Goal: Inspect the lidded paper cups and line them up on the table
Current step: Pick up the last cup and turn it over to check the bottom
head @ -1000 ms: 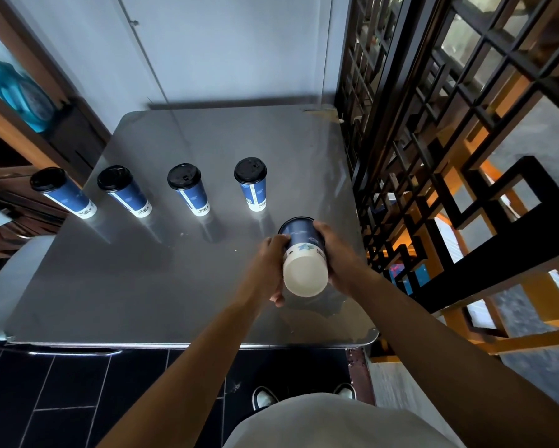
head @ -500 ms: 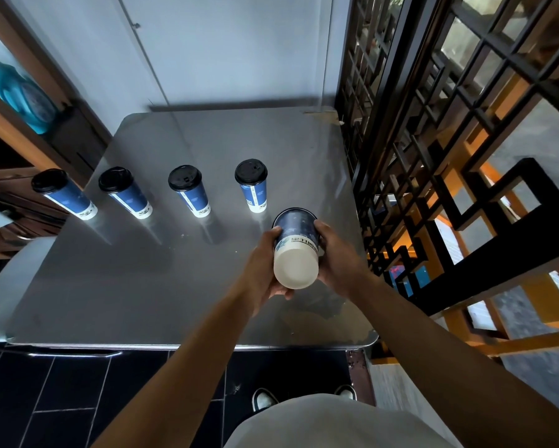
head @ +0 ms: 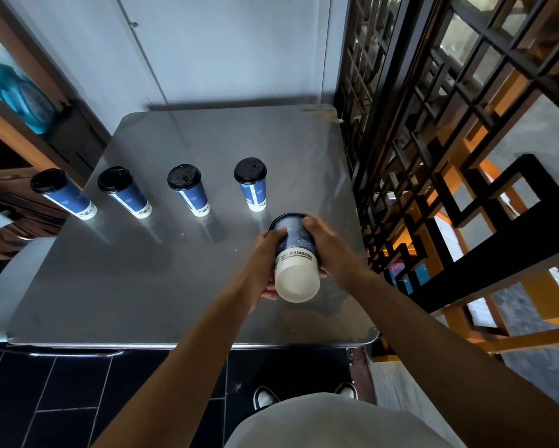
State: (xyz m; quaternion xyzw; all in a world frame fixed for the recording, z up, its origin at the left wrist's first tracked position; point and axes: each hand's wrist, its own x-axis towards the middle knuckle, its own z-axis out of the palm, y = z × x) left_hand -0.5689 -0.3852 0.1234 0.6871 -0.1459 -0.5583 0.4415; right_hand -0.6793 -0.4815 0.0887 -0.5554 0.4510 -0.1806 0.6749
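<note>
I hold a blue paper cup (head: 295, 253) above the steel table (head: 174, 286), tipped so its white bottom faces me and its lidded end points away. My left hand (head: 268, 260) grips its left side and my right hand (head: 328, 247) its right side. Several more blue cups with black lids stand upright in a row across the table: one at the far left (head: 63, 193), one beside it (head: 124, 192), one in the middle (head: 189, 190), one on the right (head: 252, 184). The held cup hovers just to the right of and nearer than that last cup.
A black lattice screen (head: 417, 140) runs along the table's right edge. Wooden shelving (head: 19, 150) stands at the left, close to the leftmost cup. A pale wall (head: 223, 50) backs the table. Dark floor tiles (head: 61, 399) lie below the near edge.
The cup has turned in my hands and tilted further, so its side lettering now shows. Both hands kept their grip and shifted slightly. The row of cups has not moved.
</note>
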